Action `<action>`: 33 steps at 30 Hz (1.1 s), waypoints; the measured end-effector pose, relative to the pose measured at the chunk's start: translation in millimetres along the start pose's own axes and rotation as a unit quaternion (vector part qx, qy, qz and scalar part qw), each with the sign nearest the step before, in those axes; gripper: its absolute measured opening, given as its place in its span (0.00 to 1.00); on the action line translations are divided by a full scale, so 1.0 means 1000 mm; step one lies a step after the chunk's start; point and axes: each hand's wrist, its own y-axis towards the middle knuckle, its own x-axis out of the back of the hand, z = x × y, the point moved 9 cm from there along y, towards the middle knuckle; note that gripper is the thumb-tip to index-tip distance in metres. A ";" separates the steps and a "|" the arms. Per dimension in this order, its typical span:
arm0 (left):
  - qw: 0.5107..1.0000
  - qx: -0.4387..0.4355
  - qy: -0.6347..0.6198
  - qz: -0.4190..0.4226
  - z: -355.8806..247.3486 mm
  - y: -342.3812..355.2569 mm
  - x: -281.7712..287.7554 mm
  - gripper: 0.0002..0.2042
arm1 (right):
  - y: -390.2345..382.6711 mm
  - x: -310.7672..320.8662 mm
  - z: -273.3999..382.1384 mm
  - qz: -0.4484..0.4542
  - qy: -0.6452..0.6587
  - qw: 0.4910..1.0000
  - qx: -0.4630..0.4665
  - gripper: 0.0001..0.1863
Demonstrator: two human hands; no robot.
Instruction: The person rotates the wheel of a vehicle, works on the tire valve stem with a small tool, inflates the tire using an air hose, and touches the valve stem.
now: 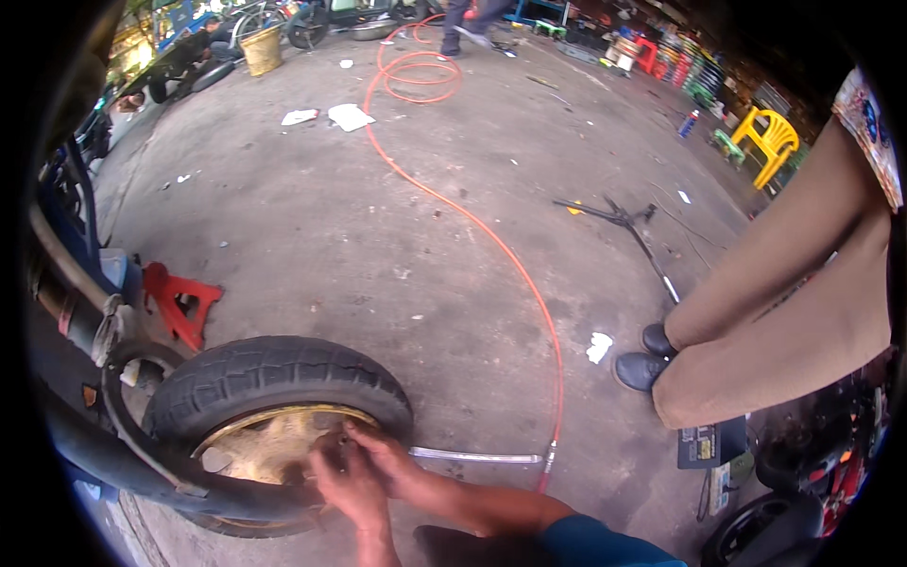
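A wheel (293,361) with a black tyre and a worn gold rim (255,439) stands in front of me at the lower left. Both my hands meet at the rim's right side. My left hand (345,477) has its fingers bent and drawn together. Close against it, my right hand (385,455) is curled, thumb and fingers pressed inward. Whatever they pinch is small and hidden by the fingers. A shiny, straight tube or bar (482,456) runs along the floor from near the wheel to the metal end of an orange hose (524,269).
A red jack stand (184,302) is beyond the wheel; a dark curved bar (236,496) crosses before it. At right stands a person in brown trousers (756,364), near a black metal tool (619,217) and a black box (709,444). A yellow chair (770,137) is farther off.
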 end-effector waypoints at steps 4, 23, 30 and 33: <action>0.996 0.057 -0.062 -0.023 0.008 -0.001 -0.002 0.09 | -0.002 0.011 0.000 -0.044 0.034 0.998 -0.020 0.14; 0.945 0.191 -0.265 -0.016 0.037 -0.009 -0.008 0.09 | -0.001 0.002 0.002 0.023 0.064 0.997 -0.034 0.15; 0.805 0.403 -0.433 0.045 0.058 -0.020 -0.032 0.05 | -0.004 0.008 0.010 -0.029 0.019 0.999 -0.017 0.14; 0.993 0.063 -0.097 0.003 0.015 0.012 0.006 0.04 | 0.003 0.000 0.003 -0.025 0.014 1.000 -0.014 0.15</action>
